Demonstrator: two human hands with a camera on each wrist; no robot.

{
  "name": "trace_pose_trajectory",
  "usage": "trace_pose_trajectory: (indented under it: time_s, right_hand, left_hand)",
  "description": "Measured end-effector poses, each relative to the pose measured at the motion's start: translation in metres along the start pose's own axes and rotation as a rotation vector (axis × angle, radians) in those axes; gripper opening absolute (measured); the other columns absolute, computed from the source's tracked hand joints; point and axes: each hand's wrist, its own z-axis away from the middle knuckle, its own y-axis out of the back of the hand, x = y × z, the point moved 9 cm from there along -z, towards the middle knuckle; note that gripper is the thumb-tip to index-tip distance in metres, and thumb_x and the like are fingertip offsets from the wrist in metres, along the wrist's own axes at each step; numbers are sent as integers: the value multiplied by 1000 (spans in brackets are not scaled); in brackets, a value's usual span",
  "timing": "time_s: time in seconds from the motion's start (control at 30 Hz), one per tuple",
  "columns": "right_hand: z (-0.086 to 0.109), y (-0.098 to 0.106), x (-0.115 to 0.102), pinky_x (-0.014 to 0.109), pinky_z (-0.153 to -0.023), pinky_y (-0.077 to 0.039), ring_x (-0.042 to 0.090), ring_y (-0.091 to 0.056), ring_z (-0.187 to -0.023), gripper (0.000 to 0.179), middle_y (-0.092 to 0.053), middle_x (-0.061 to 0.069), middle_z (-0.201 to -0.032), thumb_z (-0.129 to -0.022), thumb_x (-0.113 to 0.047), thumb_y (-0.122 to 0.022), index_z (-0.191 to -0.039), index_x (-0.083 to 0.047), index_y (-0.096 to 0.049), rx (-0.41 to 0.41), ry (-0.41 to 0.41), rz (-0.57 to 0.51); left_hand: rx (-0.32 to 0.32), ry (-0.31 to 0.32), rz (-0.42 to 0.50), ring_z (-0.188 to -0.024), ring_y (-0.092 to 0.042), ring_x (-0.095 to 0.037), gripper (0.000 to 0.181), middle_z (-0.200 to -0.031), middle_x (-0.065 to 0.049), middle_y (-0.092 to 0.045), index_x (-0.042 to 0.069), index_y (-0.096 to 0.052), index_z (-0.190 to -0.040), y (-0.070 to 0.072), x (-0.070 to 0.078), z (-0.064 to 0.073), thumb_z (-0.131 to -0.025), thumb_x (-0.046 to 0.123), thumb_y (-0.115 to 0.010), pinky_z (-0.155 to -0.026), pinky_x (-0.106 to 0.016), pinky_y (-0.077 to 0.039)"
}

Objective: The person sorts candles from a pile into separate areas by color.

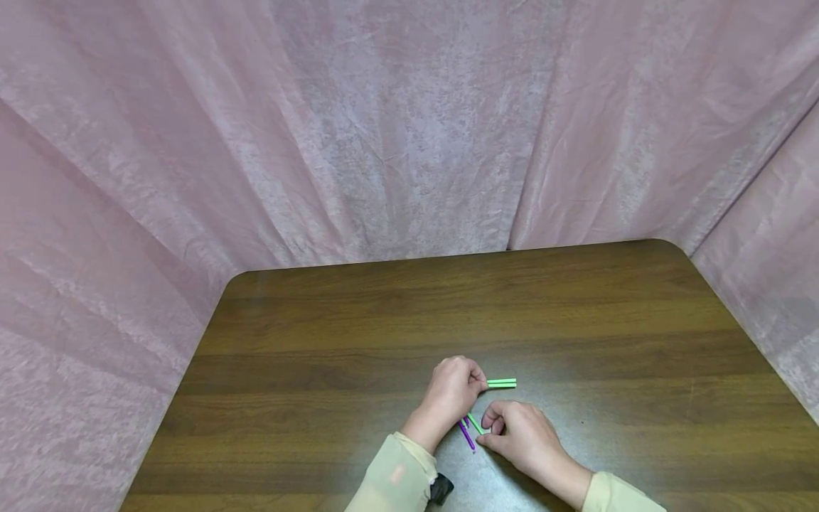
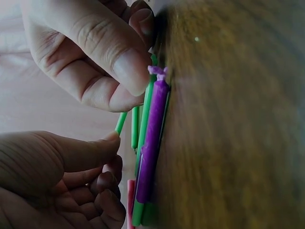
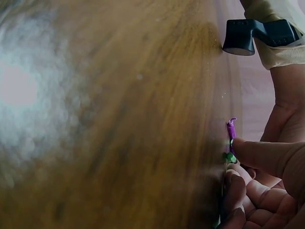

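Observation:
My left hand [image 1: 451,387] pinches two slim green candles [image 1: 502,383] side by side between thumb and fingertips, just above the table. Nearer to me, my right hand [image 1: 525,435] pinches the end of another green candle [image 1: 475,423] with thumb and forefinger. Beside that one lies a purple candle [image 1: 468,435], its crinkled tip pointing toward me. Close up in the left wrist view, the purple candle [image 2: 155,129] leans along green ones, and a pink stick [image 2: 130,202] shows low down. My fingers partly hide the pile in the right wrist view, where purple [image 3: 231,129] peeks out.
The brown wooden table [image 1: 320,412] has rounded far corners. Pink velvety curtains [image 1: 409,142] hang behind it and at both sides. A black wrist camera [image 1: 441,489] sits on my left sleeve, close to the tabletop.

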Motion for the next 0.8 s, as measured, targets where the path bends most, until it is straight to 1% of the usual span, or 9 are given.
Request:
trace_pose_trajectory:
  time_s: [0.27, 0.57, 0.67, 0.8]
  right_hand:
    - [0, 1, 0, 25, -54, -37, -1, -46, -58, 26, -50, -19, -61, -66, -19, -85, -71, -23, -60, 19, -18, 27]
    - [0, 2, -1, 26, -54, -38, 1, -46, -58, 26, -49, -18, -61, -65, -15, -84, -68, -23, -59, 46, -21, 41]
    - [0, 3, -1, 26, -54, -38, 1, -46, -58, 26, -49, -18, -61, -66, -13, -82, -67, -24, -58, 55, -16, 53]
    - [0, 4, -1, 26, -54, -38, 1, -47, -57, 25, -49, -19, -60, -66, -11, -79, -66, -24, -58, 69, -8, 70]
  left_hand:
    - [6, 3, -26, -67, -60, -9, 14, -64, 11, -63, 17, -71, -66, -1, 1, 0, -76, 13, -79, -67, -25, -47]
    - [1, 0, -35, -66, -61, -9, 13, -64, 10, -63, 17, -71, -65, -3, -1, -1, -73, 11, -79, -63, -23, -46]
    - [0, 7, -39, -66, -60, -9, 13, -63, 10, -63, 17, -71, -65, -3, -2, -1, -73, 11, -80, -62, -22, -45]
    - [-9, 32, -43, -67, -60, -10, 13, -64, 10, -61, 17, -71, -66, -5, -4, -1, -74, 13, -81, -61, -23, -45]
